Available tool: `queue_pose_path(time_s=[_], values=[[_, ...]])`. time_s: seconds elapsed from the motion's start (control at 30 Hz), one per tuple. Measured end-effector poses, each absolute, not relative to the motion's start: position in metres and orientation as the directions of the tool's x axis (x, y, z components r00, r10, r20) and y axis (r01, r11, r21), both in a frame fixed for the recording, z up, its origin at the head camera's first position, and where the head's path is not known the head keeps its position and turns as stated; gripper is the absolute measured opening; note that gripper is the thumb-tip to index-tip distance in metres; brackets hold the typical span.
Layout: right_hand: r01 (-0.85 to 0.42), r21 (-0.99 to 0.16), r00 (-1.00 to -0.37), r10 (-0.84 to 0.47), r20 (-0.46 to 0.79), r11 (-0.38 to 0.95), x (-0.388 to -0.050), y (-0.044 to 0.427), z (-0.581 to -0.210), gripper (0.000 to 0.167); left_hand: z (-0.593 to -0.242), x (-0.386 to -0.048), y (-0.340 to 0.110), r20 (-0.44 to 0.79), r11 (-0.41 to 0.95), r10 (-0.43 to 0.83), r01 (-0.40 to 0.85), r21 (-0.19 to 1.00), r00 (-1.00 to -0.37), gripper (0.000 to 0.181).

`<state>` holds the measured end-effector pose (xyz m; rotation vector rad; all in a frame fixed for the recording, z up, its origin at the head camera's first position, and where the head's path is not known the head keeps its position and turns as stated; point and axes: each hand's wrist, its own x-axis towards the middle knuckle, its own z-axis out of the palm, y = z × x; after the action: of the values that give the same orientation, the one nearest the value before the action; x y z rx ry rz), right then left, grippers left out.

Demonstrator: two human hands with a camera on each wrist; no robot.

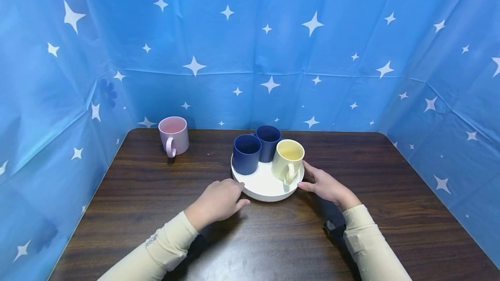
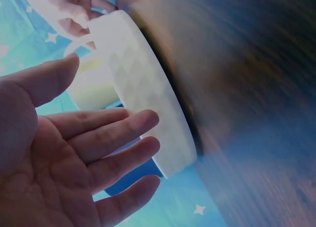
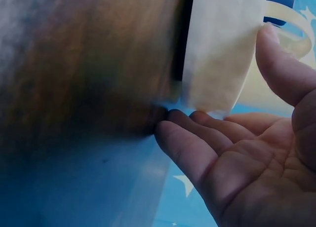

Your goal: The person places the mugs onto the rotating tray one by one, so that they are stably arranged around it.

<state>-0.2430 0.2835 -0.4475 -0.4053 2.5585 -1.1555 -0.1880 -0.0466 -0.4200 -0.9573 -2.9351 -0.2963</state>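
Note:
A round white tray (image 1: 265, 187) with a low wall carries two dark blue mugs (image 1: 247, 155) (image 1: 268, 143) at its back and left, and a pale yellow mug (image 1: 288, 161) at its right. My left hand (image 1: 218, 200) is at the tray's front left, fingers extended toward the wall; in the left wrist view its fingers (image 2: 143, 119) overlap the patterned side, and contact is hard to tell. On the opposite side my right hand (image 1: 326, 185) has its thumb by the rim. The right fingers (image 3: 185, 143) lie fairly straight along the lower wall in the right wrist view.
A pink mug (image 1: 174, 135) stands at the back left of the dark wooden table (image 1: 156, 211), its handle facing forward. Blue star-patterned cloth (image 1: 250, 47) encloses the table at the back and both sides.

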Motion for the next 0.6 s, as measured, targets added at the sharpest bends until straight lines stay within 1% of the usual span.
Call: queue_pose_path(time_s=[0.17,0.43,0.6], values=[[-0.116,-0.747,-0.913,-0.366,-0.18,0.655,-0.245,0.28,-0.442,0.089,-0.417,-0.186,-0.043,0.088,0.784,0.59,0.595,0.177,-0.803,0.046],[-0.097,-0.746,-0.925,-0.336,-0.176,0.658,-0.244,0.273,-0.441,0.083,-0.417,-0.181,-0.04,0.085,0.768,0.611,0.616,0.174,-0.787,0.046],[-0.098,-0.753,-0.933,-0.324,-0.159,0.651,-0.244,0.267,-0.441,0.081,-0.417,-0.179,-0.039,0.079,0.771,0.609,0.613,0.176,-0.789,0.047]])
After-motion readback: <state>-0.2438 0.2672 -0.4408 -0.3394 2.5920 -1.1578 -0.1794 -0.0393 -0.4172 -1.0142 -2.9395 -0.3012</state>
